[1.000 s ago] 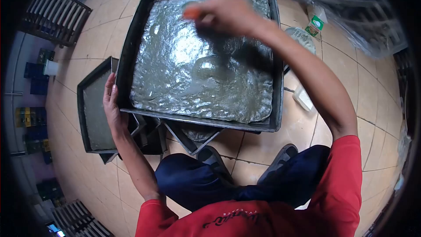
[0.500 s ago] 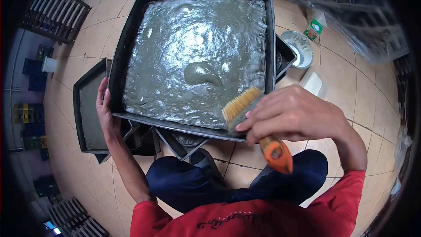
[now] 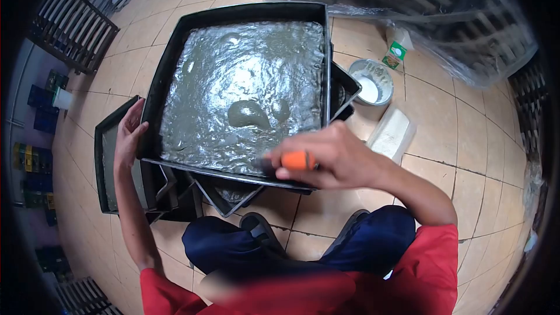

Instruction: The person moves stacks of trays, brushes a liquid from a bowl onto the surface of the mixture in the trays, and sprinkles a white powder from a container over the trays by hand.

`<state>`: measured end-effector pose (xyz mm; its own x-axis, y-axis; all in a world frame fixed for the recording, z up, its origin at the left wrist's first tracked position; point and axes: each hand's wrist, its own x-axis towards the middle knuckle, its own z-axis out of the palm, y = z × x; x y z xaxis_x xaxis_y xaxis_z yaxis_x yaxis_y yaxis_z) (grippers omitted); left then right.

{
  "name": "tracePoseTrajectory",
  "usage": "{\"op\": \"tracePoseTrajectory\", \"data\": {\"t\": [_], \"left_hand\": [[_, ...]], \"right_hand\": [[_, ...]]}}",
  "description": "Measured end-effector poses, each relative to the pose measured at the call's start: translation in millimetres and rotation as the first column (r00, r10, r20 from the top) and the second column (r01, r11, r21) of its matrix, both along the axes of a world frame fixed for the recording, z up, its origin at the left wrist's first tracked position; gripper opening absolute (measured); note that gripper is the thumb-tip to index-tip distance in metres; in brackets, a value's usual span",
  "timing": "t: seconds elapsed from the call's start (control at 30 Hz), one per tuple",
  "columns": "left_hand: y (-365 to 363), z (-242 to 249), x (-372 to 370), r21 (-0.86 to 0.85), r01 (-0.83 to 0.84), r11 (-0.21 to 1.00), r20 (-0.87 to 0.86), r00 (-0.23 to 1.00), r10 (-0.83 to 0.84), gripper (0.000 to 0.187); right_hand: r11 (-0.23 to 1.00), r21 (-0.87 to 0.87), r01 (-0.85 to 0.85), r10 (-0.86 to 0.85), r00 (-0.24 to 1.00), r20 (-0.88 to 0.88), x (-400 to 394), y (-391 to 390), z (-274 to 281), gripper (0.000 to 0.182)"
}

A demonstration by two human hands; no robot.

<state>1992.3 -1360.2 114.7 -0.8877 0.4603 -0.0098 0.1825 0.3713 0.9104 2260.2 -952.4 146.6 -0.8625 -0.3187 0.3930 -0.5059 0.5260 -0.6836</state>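
Observation:
A large square dark metal tray point(image 3: 157, 105) is filled with a glossy grey-green wet mass point(image 3: 204, 93), its surface uneven with a raised lump. My left hand point(image 3: 128, 134) grips the tray's left side near the front corner. My right hand point(image 3: 326, 154) is closed around a brush point(image 3: 297, 160) with an orange handle, over the front right part of the tray. Motion blurs the brush's head, and its bristles cannot be made out. Whether they touch the wet mass cannot be told.
More trays stand underneath and to the left point(image 3: 116, 169). At right are a metal bowl point(image 3: 382, 79) with white contents, a white block-like package point(image 3: 392, 134) and a green carton point(image 3: 395, 53). Clear plastic sheeting point(image 3: 466, 52) covers a rack behind. Slatted racks point(image 3: 73, 26) stand left.
My right hand has swept left along the tray's front with the brush and turned its handle. A second small lump shows in the wet mass. The view has shifted; my left hand stays at the tray.

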Motion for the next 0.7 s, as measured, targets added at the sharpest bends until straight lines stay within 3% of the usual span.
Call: {"op": "tracePoseTrajectory", "data": {"t": [0.03,0.1,0.13,0.2,0.3,0.37,0.4,0.47,0.57,0.7], "left_hand": [[6.5,0.4,-6.8,-0.008,-0.019,1.000,0.076,0.997,0.019,0.065],[18.6,0.9,-16.2,-0.034,-0.050,0.998,0.224,0.973,0.056,0.068],[5.9,-16.0,-36.6,-0.104,-0.018,0.994,0.236,0.971,0.043,0.074],[15.2,-8.5,-31.0,-0.066,-0.078,0.995,0.221,0.971,0.091,0.079],[18.8,4.3,-22.6,-0.095,-0.058,0.994,0.353,0.932,0.088,0.086],[9.9,16.0,-19.5,-0.072,-0.103,0.992,0.381,0.916,0.122,0.085],[-13.5,15.2,-28.1,-0.124,-0.187,0.975,0.296,0.931,0.216,0.084],[-25.4,40.5,-13.3,-0.031,-0.299,0.954,0.303,0.906,0.294,0.087],[14.9,93.2,45.8,0.126,-0.241,0.962,0.208,0.955,0.212,0.090],[152.1,135.7,153.7,0.275,0.032,0.961,0.113,0.991,-0.066,0.093]], "right_hand": [[0.999,-0.032,-0.030,0.033,0.997,0.071,11.8,1.3,3.5,0.013],[0.942,-0.331,0.047,0.013,0.984,0.179,19.6,16.5,4.4,0.013],[0.814,-0.547,0.195,-0.028,0.954,0.299,27.5,22.2,5.4,0.015],[0.641,-0.694,0.326,-0.252,0.944,0.211,34.2,46.5,8.9,0.018],[0.463,-0.759,0.459,-0.618,0.780,0.094,55.2,96.5,13.6,0.018],[0.318,-0.814,0.486,-0.719,0.683,0.127,80.1,132.7,14.2,0.017],[0.274,-0.815,0.511,-0.775,0.618,0.127,94.2,151.3,13.2,0.016],[0.185,-0.817,0.546,-0.860,0.493,0.135,131.4,184.0,10.4,0.015],[0.117,-0.855,0.505,-0.948,0.312,0.055,202.2,224.0,-2.1,0.021],[-0.042,-0.947,0.318,-0.998,0.022,0.052,294.1,218.9,-5.3,0.025]]}}
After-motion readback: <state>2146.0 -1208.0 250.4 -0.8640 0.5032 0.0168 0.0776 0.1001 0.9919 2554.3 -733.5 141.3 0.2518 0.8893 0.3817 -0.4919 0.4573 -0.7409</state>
